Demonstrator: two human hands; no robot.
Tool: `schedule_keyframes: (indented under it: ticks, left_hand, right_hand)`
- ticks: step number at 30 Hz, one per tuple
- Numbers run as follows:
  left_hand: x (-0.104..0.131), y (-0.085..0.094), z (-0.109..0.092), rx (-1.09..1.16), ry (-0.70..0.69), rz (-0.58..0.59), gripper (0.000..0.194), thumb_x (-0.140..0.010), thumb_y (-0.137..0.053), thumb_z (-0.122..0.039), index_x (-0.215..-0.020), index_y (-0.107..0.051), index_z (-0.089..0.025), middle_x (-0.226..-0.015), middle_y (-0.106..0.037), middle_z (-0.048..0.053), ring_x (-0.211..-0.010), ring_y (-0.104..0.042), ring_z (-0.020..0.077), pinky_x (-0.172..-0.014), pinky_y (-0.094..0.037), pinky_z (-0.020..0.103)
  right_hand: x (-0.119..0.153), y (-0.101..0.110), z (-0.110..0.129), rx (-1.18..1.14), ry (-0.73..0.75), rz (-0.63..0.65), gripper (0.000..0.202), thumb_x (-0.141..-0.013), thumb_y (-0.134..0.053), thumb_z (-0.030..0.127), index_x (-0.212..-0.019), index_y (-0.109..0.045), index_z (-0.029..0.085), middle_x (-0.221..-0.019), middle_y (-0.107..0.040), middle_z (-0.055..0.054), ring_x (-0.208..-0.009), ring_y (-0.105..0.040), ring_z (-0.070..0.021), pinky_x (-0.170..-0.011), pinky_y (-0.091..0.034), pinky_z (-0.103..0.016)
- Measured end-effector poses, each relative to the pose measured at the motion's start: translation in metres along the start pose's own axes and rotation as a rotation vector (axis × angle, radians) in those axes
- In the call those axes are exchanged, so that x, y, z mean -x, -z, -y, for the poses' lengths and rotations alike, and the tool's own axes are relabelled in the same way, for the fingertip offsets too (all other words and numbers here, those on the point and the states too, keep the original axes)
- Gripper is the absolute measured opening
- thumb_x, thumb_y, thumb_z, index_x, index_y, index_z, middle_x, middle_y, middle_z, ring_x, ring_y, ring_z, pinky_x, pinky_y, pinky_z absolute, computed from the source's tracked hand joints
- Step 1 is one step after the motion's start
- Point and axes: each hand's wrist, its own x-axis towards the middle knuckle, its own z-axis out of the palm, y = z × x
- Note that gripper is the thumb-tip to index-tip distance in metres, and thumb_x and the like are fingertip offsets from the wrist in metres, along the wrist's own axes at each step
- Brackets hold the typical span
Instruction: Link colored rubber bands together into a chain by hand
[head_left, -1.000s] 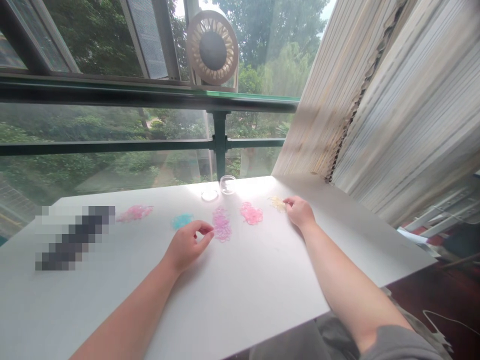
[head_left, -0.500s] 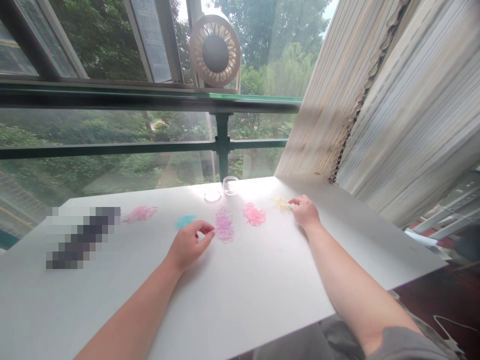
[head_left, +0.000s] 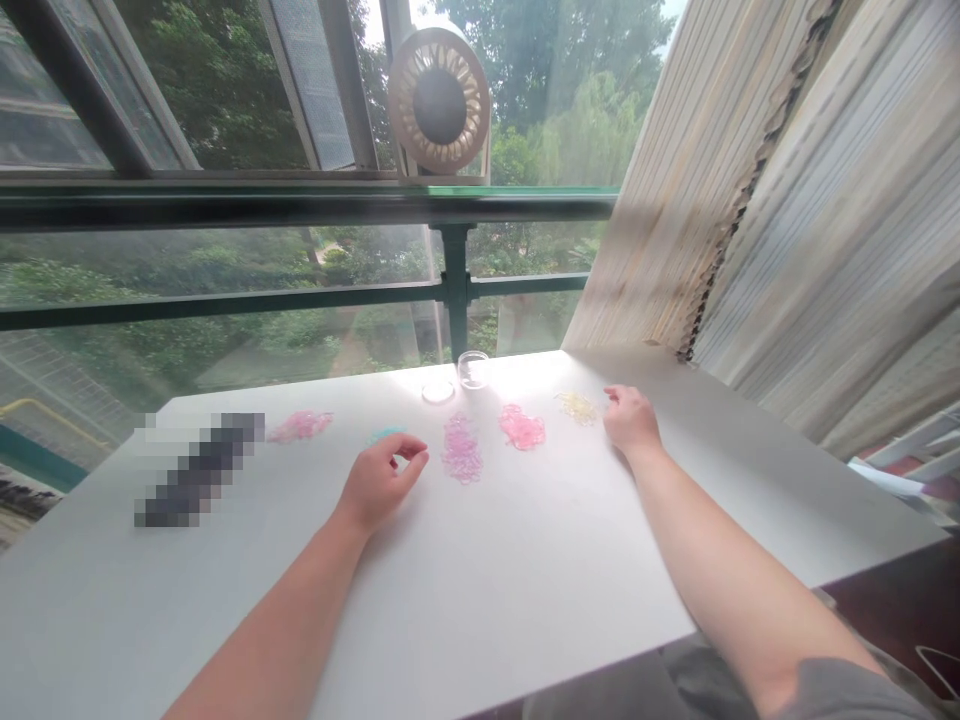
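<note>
Evidently, this is fine fingertip work among loose heaps strung along the far edge of a white, smooth-topped desk (head_left: 525, 580). The bare right hand (head_left: 631, 420) is just beside the heap of thin, pale yellow loops (head_left: 577, 407), towards the desk's far right corner, its index finger stretched towards them and the others folded under. The bare left hand (head_left: 382, 480) is left of the heap of glossy purple loops (head_left: 463, 455), thumb and index curled towards each other, and it partly hides the heap of small turquoise pieces (head_left: 386, 435) behind it. Whether either hand's fingers grip a piece I cannot tell; at this size, and against such glare, one could be lost.

For bits this slight, a soft pinch between thumb and index should serve best (raking would probably drag a whole tangle along). Lifting straight up, rather than sliding towards the near edge, ought to keep the yellow loops apart from the heap of coral-pink loops (head_left: 523, 427) on their left. The left hand had best stay light over the turquoise pieces, and both hands wary of the transparent, round plastic tub (head_left: 473, 370) by the middle of the far edge, which a nudge might topple.
</note>
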Motion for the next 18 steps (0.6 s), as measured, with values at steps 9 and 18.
schedule_keyframes:
  ticks: [9,18]
  left_hand:
    - [-0.014,0.052,0.044,-0.18,0.204,-0.288,0.023,-0.08,-0.048,-0.033,-0.091,-0.064,-0.02,-0.094,-0.069,0.003,-0.083,-0.064,0.0175,-0.071,-0.047,0.026]
    - [0.0,0.084,0.093,-0.38,0.531,-0.272,0.037,-0.079,-0.048,-0.02,-0.114,-0.055,-0.014,-0.114,-0.064,0.012,-0.101,-0.061,0.0215,-0.09,-0.043,0.031]
  right_hand:
    - [0.006,0.003,0.014,-0.156,0.176,-0.025,0.019,-0.071,-0.049,0.027,-0.08,-0.061,0.017,-0.081,-0.063,-0.008,-0.067,-0.056,-0.0208,-0.073,-0.045,-0.037]
    - [0.032,0.011,0.049,-0.312,0.336,0.072,0.019,-0.075,-0.051,0.034,-0.082,-0.062,0.021,-0.082,-0.064,-0.005,-0.072,-0.059,-0.0207,-0.065,-0.045,-0.033]
